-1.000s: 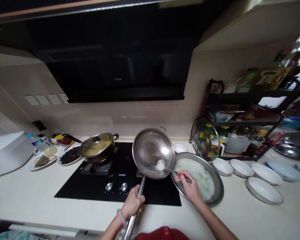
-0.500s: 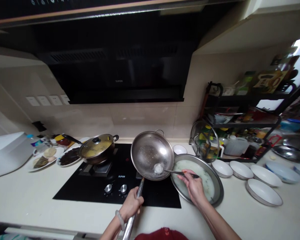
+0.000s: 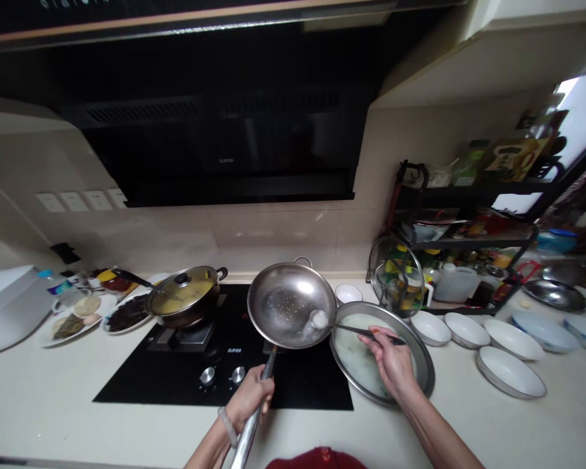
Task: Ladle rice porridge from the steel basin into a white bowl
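My left hand (image 3: 252,393) is wrapped round the long metal handle of a steel wok (image 3: 286,293), which is tilted above the right side of the stove. In my right hand (image 3: 389,361) is the dark handle of a ladle (image 3: 319,319). The ladle's bowl lies inside the wok near its right rim, and a little whitish liquid shows at the wok's bottom edge. Below my right hand stands a large metal basin (image 3: 424,365) holding pale, cloudy soup with small dark bits.
A lidded pan (image 3: 190,296) sits on the left burner. Plates of food (image 3: 71,335) stand left of it. Several white bowls (image 3: 512,371) are at right, before a black rack (image 3: 473,244) of bottles. A range hood (image 3: 224,150) hangs above.
The ladle's bowl has shifted right and up toward the wok's right rim, and my right hand has moved right with it. The wok has changed little. The whole view has shifted slightly.
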Available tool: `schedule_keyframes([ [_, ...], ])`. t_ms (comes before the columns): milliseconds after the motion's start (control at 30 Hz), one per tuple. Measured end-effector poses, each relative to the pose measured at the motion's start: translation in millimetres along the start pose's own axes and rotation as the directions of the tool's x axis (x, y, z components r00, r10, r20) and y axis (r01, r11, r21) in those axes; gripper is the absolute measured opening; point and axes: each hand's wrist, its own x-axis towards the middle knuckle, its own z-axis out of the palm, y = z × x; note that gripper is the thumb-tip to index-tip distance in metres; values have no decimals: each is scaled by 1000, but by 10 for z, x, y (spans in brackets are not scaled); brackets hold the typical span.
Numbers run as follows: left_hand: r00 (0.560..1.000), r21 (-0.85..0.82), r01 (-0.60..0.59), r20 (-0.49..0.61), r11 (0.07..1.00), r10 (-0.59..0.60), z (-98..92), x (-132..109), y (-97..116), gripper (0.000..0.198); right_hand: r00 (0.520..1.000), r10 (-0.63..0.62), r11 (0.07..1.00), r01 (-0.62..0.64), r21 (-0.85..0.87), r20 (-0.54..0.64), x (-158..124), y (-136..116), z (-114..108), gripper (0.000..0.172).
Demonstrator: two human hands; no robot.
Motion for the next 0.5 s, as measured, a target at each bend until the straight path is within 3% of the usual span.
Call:
schedule_keyframes([
  [233,996,-151,43,84,988,-30,-83,59,-17,17,1000,-22,999,22,26,14,17,-85,127,24],
  [500,992,-166,57,119,984,-37,-179,189,-4,17,999,-32,999,32,1,18,66,-46,318,18],
])
